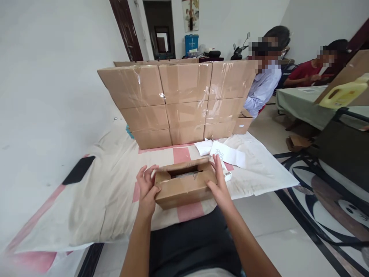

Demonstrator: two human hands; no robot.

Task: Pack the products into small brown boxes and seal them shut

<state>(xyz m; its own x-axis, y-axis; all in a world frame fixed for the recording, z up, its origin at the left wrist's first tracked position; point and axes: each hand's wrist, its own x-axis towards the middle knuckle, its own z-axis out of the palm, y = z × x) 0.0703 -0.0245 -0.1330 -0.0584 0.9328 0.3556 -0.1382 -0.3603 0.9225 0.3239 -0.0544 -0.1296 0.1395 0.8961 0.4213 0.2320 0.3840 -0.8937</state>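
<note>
A small brown cardboard box (184, 193) sits on the cloth-covered table in front of me. Its top is partly open, with a dark gap between the flaps; something pale and shiny shows inside, too little to name. At the left end my left hand (147, 188) grips the box, thumb on the near edge and fingers behind. My right hand (219, 184) holds the right end, its thumb on the near top edge and its fingers along the side. White paper sheets (233, 156) lie just beyond the right hand, and a small white object (227, 176) is partly hidden beside it.
Stacked, taped cardboard boxes (184, 86) form a wall across the table's far side. A flat black object like a phone (79, 170) lies left on the wrinkled cloth (98, 200). Two people are beyond to the right, near another table (302, 104) with a yellow jug (343, 94).
</note>
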